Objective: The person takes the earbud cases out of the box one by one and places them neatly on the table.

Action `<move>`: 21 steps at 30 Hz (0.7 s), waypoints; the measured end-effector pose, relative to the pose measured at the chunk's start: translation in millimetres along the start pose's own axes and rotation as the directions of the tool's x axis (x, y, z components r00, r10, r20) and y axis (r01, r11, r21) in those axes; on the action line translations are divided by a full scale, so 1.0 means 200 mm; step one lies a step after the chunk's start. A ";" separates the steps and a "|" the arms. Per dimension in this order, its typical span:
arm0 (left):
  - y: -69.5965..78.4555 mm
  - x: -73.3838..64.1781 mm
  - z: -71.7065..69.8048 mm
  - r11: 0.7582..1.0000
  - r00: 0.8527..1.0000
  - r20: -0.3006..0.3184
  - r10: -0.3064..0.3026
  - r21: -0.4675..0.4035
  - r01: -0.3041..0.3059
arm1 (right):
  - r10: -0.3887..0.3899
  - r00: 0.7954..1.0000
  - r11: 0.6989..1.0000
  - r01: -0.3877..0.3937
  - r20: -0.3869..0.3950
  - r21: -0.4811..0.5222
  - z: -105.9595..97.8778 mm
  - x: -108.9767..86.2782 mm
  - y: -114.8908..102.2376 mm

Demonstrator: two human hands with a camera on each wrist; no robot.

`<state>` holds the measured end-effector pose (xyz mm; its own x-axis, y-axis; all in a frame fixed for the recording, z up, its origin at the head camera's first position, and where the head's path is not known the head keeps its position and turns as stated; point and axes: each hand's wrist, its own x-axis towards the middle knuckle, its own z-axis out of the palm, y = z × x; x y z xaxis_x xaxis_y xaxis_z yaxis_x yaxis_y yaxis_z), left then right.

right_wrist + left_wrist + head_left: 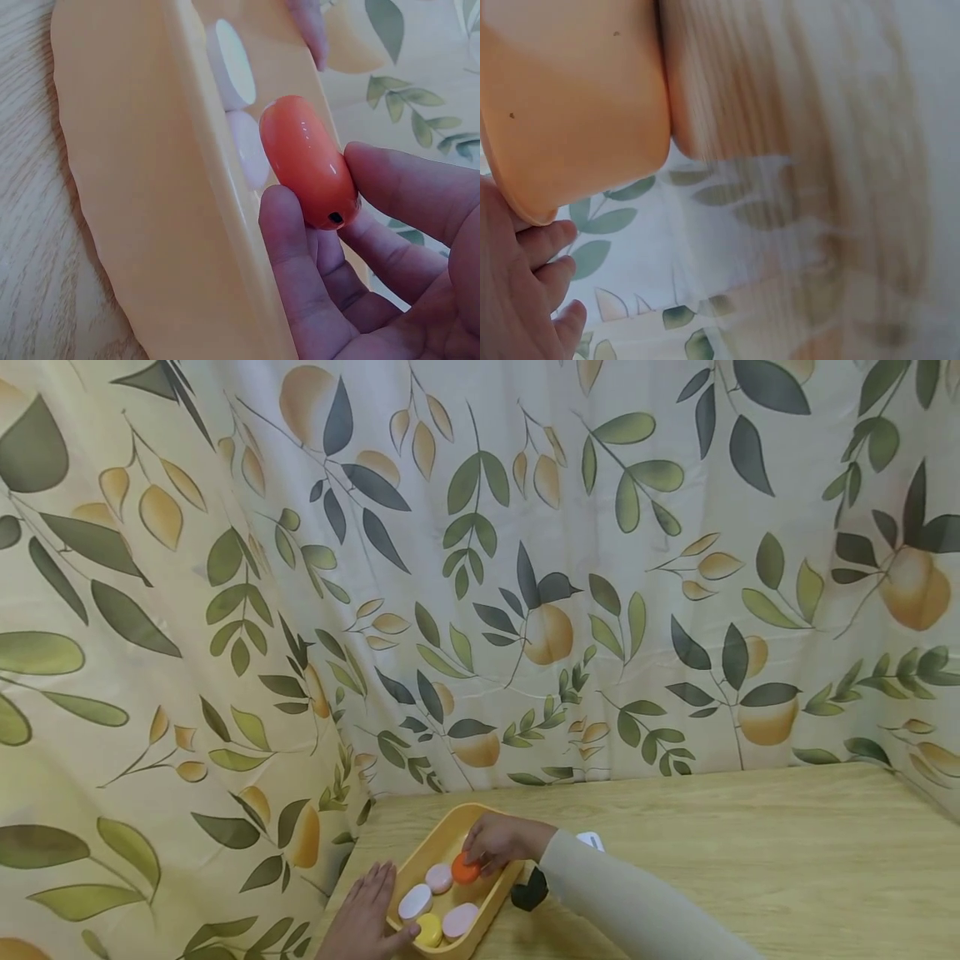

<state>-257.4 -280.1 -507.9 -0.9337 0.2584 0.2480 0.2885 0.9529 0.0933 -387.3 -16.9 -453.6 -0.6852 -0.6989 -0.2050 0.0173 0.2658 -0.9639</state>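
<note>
My right hand point(498, 842) pinches a glossy orange disc point(465, 867) between thumb and fingers, over the inside of a yellow-orange tray point(491, 917). In the right wrist view, the orange disc has rounded edges and a small dark opening on its rim. A white disc point(416, 902), two pale pink discs point(438, 878) and a yellow disc point(429, 931) lie in the tray. My left hand point(363, 914) rests against the tray's left side, fingers extended and thumb across the rim near the yellow disc. The left wrist view shows its fingers beside the tray's edge.
Right of the tray, a black object point(529, 891) and a white item point(591, 841) sit partly hidden by the right arm. The wood-grain table point(750, 843) extends right. A leaf-and-fruit patterned curtain point(525, 610) borders the back and left.
</note>
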 end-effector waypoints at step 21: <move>0.00 0.00 -0.04 0.999 0.999 0.036 0.031 0.029 -0.032 | -0.022 1.000 1.000 0.022 -0.022 -0.015 -0.05 -0.05 0.00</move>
<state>-257.0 -281.9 -501.0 -0.9314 0.2932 0.2159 0.3119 0.9484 0.0576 -388.5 -3.7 -449.3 -0.7009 -0.6902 -0.1798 -0.0088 0.2604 -0.9655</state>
